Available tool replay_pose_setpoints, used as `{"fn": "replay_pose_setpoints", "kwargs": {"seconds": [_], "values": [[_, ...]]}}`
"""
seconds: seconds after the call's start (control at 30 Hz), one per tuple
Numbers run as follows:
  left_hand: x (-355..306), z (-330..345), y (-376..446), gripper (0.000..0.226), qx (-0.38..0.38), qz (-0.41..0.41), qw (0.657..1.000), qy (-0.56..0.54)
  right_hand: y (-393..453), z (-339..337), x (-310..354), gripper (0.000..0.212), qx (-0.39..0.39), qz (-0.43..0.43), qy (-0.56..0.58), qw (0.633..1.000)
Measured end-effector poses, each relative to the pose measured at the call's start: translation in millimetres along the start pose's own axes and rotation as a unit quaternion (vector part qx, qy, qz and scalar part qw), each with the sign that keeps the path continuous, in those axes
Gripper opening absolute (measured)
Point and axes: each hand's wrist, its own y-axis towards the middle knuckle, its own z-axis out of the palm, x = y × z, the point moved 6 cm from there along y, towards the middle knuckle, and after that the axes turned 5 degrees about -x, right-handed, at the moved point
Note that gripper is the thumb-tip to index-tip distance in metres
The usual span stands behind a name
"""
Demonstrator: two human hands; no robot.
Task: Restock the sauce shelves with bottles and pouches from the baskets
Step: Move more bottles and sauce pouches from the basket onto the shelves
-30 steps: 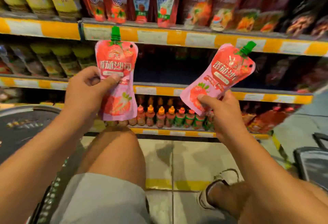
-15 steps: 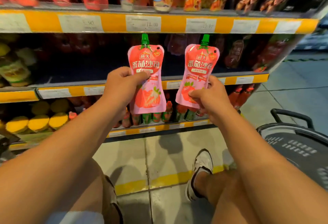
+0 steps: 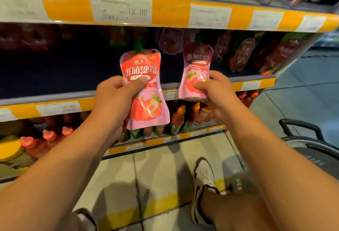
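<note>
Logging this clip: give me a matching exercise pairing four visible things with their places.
1. Pink tomato-sauce pouch with bright label
2. Pink tomato-sauce pouch with shaded top
3. Orange-capped red sauce bottles
4. White and black sneaker

A. on the floor tiles
B. in the right hand
C. bottom shelf
D. in the left hand

Pairs: 1-D, 2-B, 3-C, 4-A

I see two pink pouches (image 3: 145, 91) (image 3: 195, 73) with red tops, white lettering and red tomato pictures. The shelf edge (image 3: 165, 9) is striped orange with white labels. My shoe (image 3: 203, 179) is white with black trim.
</note>
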Motion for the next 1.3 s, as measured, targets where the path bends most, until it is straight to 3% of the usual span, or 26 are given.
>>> {"fn": "replay_pose_setpoints", "kwargs": {"seconds": [0.2, 0.37, 0.43, 0.7, 0.83, 1.03, 1.3], "values": [[5, 7, 29, 0.047, -0.024, -0.005, 1.000, -0.012, 43, 9, 8, 0.009, -0.046, 0.010, 0.090, 0.995], [7, 11, 35, 0.038, -0.028, 0.004, 1.000, 0.005, 66, 10, 10, 0.047, -0.100, 0.015, 0.175, 0.979], [9, 11, 37, 0.036, -0.031, 0.006, 0.999, 0.015, 70, 9, 12, 0.052, -0.116, 0.009, 0.176, 0.977], [9, 4, 43, 0.046, -0.062, 0.017, 0.997, 0.049, 71, 19, 14, 0.058, -0.140, -0.086, 0.026, 0.986], [7, 2, 43, 0.048, -0.064, 0.016, 0.997, 0.051, 74, 23, 10, 0.055, -0.145, -0.082, -0.016, 0.986], [6, -4, 44, 0.047, -0.060, 0.025, 0.996, 0.059, 70, 24, 13, 0.067, -0.156, -0.104, -0.066, 0.980], [5, -14, 47, 0.045, -0.046, 0.007, 0.998, 0.029, 64, 21, 19, 0.035, -0.154, -0.141, -0.168, 0.963]]}}
